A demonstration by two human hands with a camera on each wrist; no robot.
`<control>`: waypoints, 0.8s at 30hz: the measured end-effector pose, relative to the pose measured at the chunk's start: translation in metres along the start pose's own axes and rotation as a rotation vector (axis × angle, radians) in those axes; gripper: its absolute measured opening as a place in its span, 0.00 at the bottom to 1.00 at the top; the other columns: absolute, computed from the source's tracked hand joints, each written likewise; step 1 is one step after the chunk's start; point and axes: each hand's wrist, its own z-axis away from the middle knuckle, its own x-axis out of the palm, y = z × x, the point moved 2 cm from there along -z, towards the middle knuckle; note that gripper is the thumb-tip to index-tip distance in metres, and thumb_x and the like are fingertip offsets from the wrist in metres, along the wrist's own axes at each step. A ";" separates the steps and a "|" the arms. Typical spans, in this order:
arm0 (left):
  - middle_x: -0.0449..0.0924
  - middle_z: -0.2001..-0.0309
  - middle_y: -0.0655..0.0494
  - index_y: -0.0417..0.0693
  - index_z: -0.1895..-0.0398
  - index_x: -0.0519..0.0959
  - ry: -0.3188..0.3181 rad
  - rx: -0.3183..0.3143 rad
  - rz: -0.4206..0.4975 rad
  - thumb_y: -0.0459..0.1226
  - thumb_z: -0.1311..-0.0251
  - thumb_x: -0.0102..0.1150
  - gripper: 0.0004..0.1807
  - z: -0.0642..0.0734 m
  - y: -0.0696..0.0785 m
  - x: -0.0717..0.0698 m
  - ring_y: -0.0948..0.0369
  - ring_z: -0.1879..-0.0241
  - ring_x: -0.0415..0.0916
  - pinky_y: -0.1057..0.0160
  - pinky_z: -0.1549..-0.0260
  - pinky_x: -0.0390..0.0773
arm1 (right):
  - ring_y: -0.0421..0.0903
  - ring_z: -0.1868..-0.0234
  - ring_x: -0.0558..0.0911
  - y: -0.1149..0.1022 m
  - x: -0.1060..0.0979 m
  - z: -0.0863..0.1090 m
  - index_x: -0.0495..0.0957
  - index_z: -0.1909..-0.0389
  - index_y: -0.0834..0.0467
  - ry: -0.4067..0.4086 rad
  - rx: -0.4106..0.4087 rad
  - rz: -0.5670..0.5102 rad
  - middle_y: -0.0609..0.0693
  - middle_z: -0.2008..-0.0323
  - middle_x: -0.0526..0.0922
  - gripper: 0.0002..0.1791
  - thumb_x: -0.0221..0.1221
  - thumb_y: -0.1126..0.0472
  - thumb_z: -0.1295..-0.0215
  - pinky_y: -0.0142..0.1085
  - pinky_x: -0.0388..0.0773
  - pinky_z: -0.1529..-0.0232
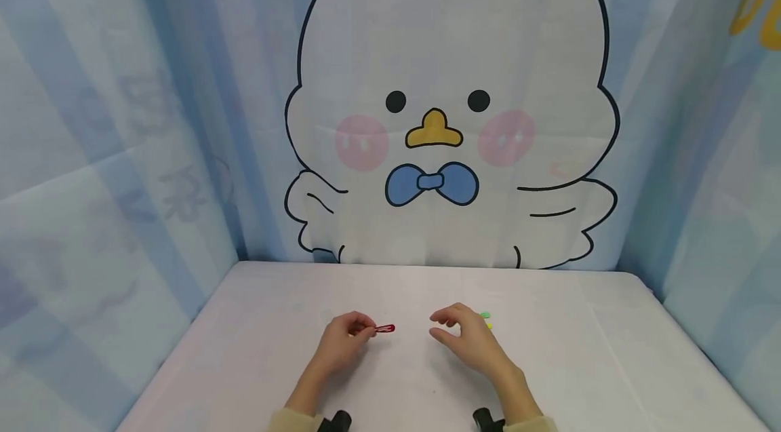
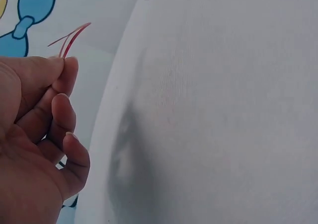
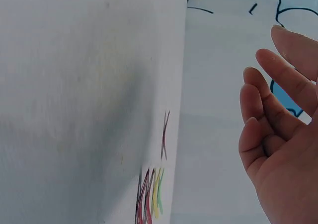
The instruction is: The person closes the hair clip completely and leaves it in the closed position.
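Observation:
My left hand (image 1: pixel 343 340) pinches a red snap hair clip (image 1: pixel 386 328) between thumb and index finger, a little above the table. In the left wrist view the clip (image 2: pixel 73 40) has its prongs sprung apart. My right hand (image 1: pixel 472 340) hovers to the right with fingers loosely bent, thumb apart from them and nothing held. Behind it a green clip (image 1: pixel 485 315) and a yellow clip (image 1: pixel 489 325) partly show on the table. The right wrist view has several clips lying side by side, dark, red, yellow (image 3: pixel 156 196) and green; one dark red clip (image 3: pixel 164 137) lies apart from them.
A white cloth covers the table (image 1: pixel 293 296). Around its back and sides hang blue and white curtains (image 1: pixel 689 235), the back one printed with a cartoon duck (image 1: pixel 433 228). Black wrist camera mounts (image 1: pixel 335 421) sit at both cuffs.

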 end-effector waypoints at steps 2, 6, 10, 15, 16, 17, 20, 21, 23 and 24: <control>0.81 0.68 0.58 0.41 0.62 0.82 -0.011 0.012 0.034 0.31 0.36 0.64 0.02 0.003 0.004 0.002 0.59 0.67 0.75 0.64 0.69 0.75 | 0.45 0.55 0.78 -0.006 0.005 0.002 0.84 0.54 0.54 -0.023 -0.004 -0.016 0.44 0.58 0.82 0.11 0.69 0.57 0.36 0.43 0.76 0.54; 0.82 0.68 0.58 0.41 0.61 0.82 -0.021 0.006 0.096 0.32 0.35 0.63 0.03 0.010 0.014 0.006 0.59 0.66 0.76 0.64 0.69 0.76 | 0.45 0.56 0.79 -0.014 0.012 0.004 0.83 0.51 0.57 -0.071 -0.020 -0.040 0.47 0.57 0.84 0.14 0.68 0.56 0.34 0.40 0.76 0.55; 0.83 0.68 0.58 0.42 0.61 0.83 -0.024 0.018 0.134 0.32 0.35 0.63 0.03 0.014 0.024 0.012 0.59 0.66 0.76 0.64 0.67 0.76 | 0.41 0.60 0.79 -0.021 0.016 0.006 0.82 0.51 0.59 -0.080 -0.036 -0.075 0.43 0.61 0.83 0.14 0.67 0.57 0.34 0.35 0.75 0.60; 0.83 0.68 0.58 0.41 0.62 0.83 -0.011 0.070 0.151 0.31 0.36 0.63 0.02 0.020 0.033 0.019 0.59 0.67 0.76 0.65 0.67 0.75 | 0.38 0.66 0.78 -0.028 0.019 0.009 0.82 0.55 0.58 -0.060 -0.034 -0.154 0.40 0.66 0.82 0.10 0.67 0.59 0.34 0.32 0.74 0.64; 0.83 0.69 0.58 0.41 0.62 0.83 -0.009 0.077 0.151 0.31 0.36 0.63 0.02 0.020 0.034 0.020 0.59 0.67 0.76 0.65 0.67 0.75 | 0.38 0.67 0.78 -0.029 0.019 0.010 0.82 0.57 0.57 -0.052 -0.031 -0.170 0.39 0.67 0.82 0.09 0.67 0.59 0.34 0.32 0.74 0.65; 0.83 0.69 0.58 0.42 0.63 0.83 -0.007 0.081 0.150 0.31 0.36 0.63 0.02 0.021 0.035 0.021 0.59 0.67 0.76 0.65 0.66 0.75 | 0.38 0.67 0.78 -0.030 0.020 0.011 0.82 0.58 0.57 -0.040 -0.030 -0.184 0.40 0.68 0.83 0.07 0.67 0.60 0.34 0.32 0.74 0.65; 0.83 0.69 0.59 0.43 0.63 0.83 -0.001 0.065 0.151 0.32 0.35 0.63 0.02 0.023 0.038 0.024 0.60 0.66 0.76 0.64 0.66 0.74 | 0.39 0.70 0.77 -0.031 0.021 0.013 0.83 0.62 0.55 0.004 -0.026 -0.209 0.40 0.69 0.83 0.05 0.68 0.61 0.36 0.32 0.75 0.67; 0.83 0.69 0.60 0.44 0.63 0.83 0.002 0.058 0.153 0.32 0.35 0.64 0.01 0.024 0.039 0.025 0.60 0.66 0.76 0.64 0.65 0.74 | 0.38 0.70 0.77 -0.031 0.021 0.013 0.83 0.64 0.54 0.022 -0.023 -0.212 0.39 0.70 0.83 0.04 0.69 0.62 0.37 0.32 0.75 0.67; 0.83 0.68 0.60 0.44 0.62 0.83 0.009 0.051 0.170 0.33 0.35 0.64 0.02 0.025 0.041 0.025 0.60 0.65 0.76 0.64 0.65 0.73 | 0.38 0.71 0.77 -0.031 0.021 0.015 0.83 0.65 0.53 0.053 -0.019 -0.214 0.39 0.70 0.83 0.05 0.70 0.62 0.38 0.32 0.75 0.67; 0.83 0.68 0.60 0.44 0.62 0.83 0.012 0.046 0.181 0.33 0.36 0.65 0.02 0.026 0.041 0.026 0.60 0.65 0.76 0.64 0.65 0.73 | 0.38 0.71 0.77 -0.031 0.022 0.015 0.83 0.66 0.53 0.063 -0.015 -0.220 0.39 0.70 0.83 0.05 0.70 0.63 0.39 0.31 0.76 0.67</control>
